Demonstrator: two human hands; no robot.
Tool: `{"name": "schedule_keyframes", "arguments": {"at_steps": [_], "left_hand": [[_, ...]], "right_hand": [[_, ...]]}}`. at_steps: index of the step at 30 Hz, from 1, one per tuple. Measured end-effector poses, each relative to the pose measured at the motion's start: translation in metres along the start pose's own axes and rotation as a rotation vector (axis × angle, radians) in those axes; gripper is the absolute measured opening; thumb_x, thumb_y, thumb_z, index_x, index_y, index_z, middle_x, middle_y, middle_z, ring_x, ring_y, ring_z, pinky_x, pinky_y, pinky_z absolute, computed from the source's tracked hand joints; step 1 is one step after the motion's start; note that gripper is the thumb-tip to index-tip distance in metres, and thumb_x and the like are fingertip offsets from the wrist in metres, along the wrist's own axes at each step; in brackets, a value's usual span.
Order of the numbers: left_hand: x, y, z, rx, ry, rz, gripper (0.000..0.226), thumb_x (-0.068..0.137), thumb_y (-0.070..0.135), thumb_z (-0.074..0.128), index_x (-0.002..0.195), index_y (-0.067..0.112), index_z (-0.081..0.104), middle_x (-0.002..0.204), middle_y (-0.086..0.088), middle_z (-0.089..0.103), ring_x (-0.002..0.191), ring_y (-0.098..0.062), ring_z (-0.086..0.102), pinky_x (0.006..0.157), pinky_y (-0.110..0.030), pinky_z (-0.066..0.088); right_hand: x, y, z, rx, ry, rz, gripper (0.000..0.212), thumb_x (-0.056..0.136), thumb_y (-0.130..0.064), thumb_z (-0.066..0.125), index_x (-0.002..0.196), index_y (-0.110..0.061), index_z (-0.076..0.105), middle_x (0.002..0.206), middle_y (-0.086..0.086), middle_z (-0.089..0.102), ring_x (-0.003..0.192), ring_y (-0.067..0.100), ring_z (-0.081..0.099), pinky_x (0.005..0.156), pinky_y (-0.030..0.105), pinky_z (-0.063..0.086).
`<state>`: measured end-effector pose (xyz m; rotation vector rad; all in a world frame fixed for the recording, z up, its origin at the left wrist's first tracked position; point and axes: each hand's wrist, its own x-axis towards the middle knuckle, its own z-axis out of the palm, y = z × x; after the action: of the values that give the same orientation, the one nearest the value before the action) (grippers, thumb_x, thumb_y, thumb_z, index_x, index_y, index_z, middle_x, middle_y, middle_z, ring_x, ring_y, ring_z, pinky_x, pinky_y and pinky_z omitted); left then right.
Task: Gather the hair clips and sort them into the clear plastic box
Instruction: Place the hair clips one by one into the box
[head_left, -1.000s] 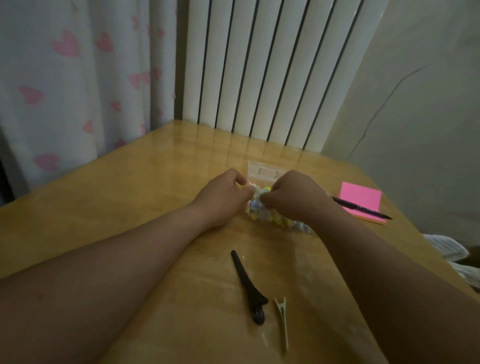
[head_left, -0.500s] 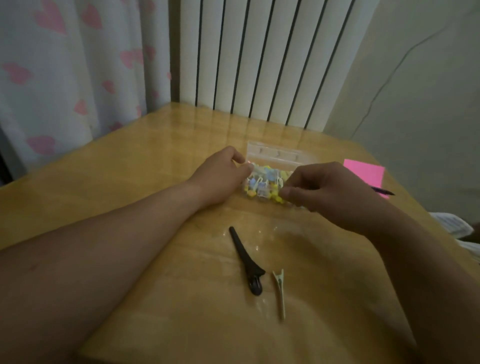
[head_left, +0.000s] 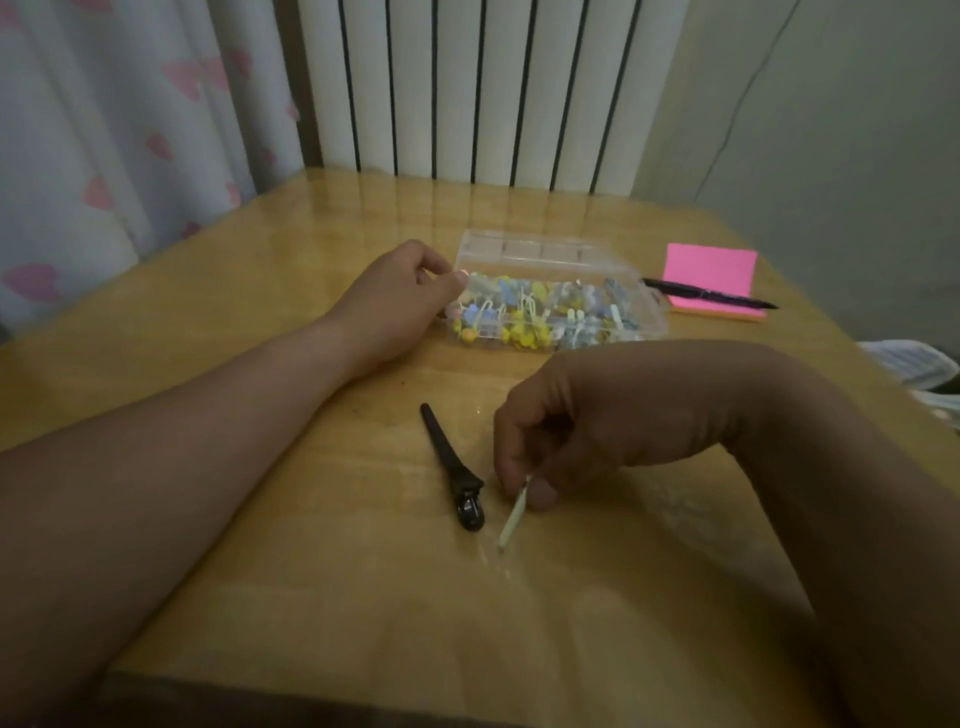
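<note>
Head view, dim light, some blur.

- Clear plastic box (head_left: 655, 318) is set toward the far edge of the surface (head_left: 363, 597), lid laid back. Thin, hard, see-through walls; a heap of small clips (head_left: 524, 312) in yellow, blue and white is seen inside.
- Left hand (head_left: 400, 296) is curled at the box's left end, thumb pressed on the rim. The box is probably being steadied so that it is not pushed about while being filled.
- Right hand (head_left: 561, 431) is lowered near the middle of the surface. A pale clip (head_left: 511, 519) is pinched by its upper end between thumb and forefinger; it is slim, flat and tapered, its tip down at the surface. Lift-off is judged to be in hand.
- Black clip (head_left: 452, 467) lies loose just beside it: long, narrow, matt, with a bulky hinge end toward the near edge. Not touched.
- Surface is glossy yellow wood.
- Pink sticky notes (head_left: 711, 270) with a dark pen (head_left: 706, 299) across them are noted near the right edge.
</note>
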<state>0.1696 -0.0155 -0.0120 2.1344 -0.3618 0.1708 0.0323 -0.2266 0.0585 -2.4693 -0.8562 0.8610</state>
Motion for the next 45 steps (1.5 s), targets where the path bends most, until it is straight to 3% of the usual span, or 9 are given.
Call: {"name": "schedule_keyframes", "arguments": {"at_steps": [3,11,14,21,28,34,40,43,45], "left_hand": [[0.001,0.000,-0.002,-0.008,0.000,0.003,0.036,0.101,0.053,0.063,0.122,0.024,0.065,0.099,-0.001,0.068,0.091,-0.017,0.067,0.074,-0.035,0.049],[0.003,-0.003,0.001,-0.043,0.006,-0.014,0.031,0.102,0.055,0.062,0.115,0.028,0.063,0.085,0.002,0.066,0.076,-0.015,0.064,0.062,-0.033,0.042],[0.003,-0.002,0.001,-0.037,0.000,-0.015,0.033,0.102,0.055,0.060,0.119,0.027,0.063,0.086,0.003,0.067,0.078,-0.015,0.065,0.064,-0.034,0.045],[0.001,-0.001,0.000,-0.041,-0.015,-0.026,0.037,0.102,0.057,0.059,0.124,0.028,0.062,0.093,0.004,0.070,0.083,-0.014,0.067,0.066,-0.034,0.047],[-0.001,0.003,-0.002,-0.106,-0.021,-0.037,0.030,0.105,0.052,0.055,0.118,0.026,0.062,0.094,0.004,0.071,0.088,-0.015,0.069,0.077,-0.038,0.056],[-0.004,0.008,-0.005,-0.181,-0.003,-0.086,0.024,0.107,0.046,0.051,0.111,0.025,0.062,0.095,0.002,0.074,0.083,-0.016,0.067,0.076,-0.038,0.053],[-0.003,0.011,-0.005,-0.230,0.016,-0.109,0.019,0.106,0.043,0.053,0.108,0.027,0.062,0.096,0.001,0.075,0.081,-0.015,0.065,0.081,-0.040,0.055],[-0.002,0.011,-0.003,-0.215,0.016,-0.098,0.020,0.107,0.042,0.053,0.110,0.025,0.064,0.095,0.000,0.075,0.082,-0.015,0.067,0.082,-0.040,0.055],[-0.003,0.011,-0.002,-0.190,0.023,-0.093,0.020,0.107,0.041,0.055,0.112,0.024,0.064,0.094,0.000,0.075,0.084,-0.016,0.068,0.083,-0.040,0.055]], "right_hand": [[-0.008,0.009,-0.008,-0.032,0.131,0.051,0.009,0.095,-0.027,0.076,0.101,-0.034,0.075,0.095,0.000,0.072,0.087,0.020,0.065,0.083,0.040,0.055],[0.009,0.020,-0.030,0.342,0.908,0.184,0.014,0.096,-0.031,0.074,0.087,-0.020,0.078,0.074,-0.006,0.074,0.059,-0.002,0.062,0.061,0.025,0.049],[0.028,0.017,-0.053,0.309,1.016,0.336,0.021,0.095,-0.031,0.075,0.084,-0.014,0.079,0.072,-0.002,0.074,0.051,0.001,0.058,0.043,0.017,0.042],[0.083,0.012,-0.073,0.155,0.888,0.526,0.027,0.084,-0.028,0.078,0.085,-0.001,0.080,0.077,0.016,0.076,0.059,0.022,0.058,0.059,0.033,0.050],[0.099,0.015,-0.066,0.013,0.852,0.595,0.035,0.089,-0.045,0.076,0.084,-0.011,0.081,0.078,0.007,0.077,0.073,0.023,0.074,0.077,0.042,0.064],[0.058,-0.009,-0.037,0.051,0.969,0.338,0.032,0.100,-0.047,0.065,0.086,-0.021,0.076,0.075,-0.001,0.073,0.066,0.014,0.068,0.058,0.029,0.050],[0.033,-0.037,-0.008,-0.079,0.327,0.363,0.050,0.088,-0.073,0.060,0.087,-0.025,0.075,0.078,-0.004,0.077,0.069,0.007,0.073,0.068,0.028,0.060],[0.037,-0.050,0.002,-0.192,0.197,0.397,0.062,0.079,-0.082,0.064,0.088,-0.022,0.077,0.083,-0.001,0.077,0.078,0.014,0.075,0.079,0.042,0.064],[0.042,-0.056,0.008,-0.256,0.201,0.373,0.054,0.083,-0.071,0.070,0.088,-0.018,0.078,0.085,0.003,0.077,0.082,0.021,0.074,0.077,0.046,0.063]]}}
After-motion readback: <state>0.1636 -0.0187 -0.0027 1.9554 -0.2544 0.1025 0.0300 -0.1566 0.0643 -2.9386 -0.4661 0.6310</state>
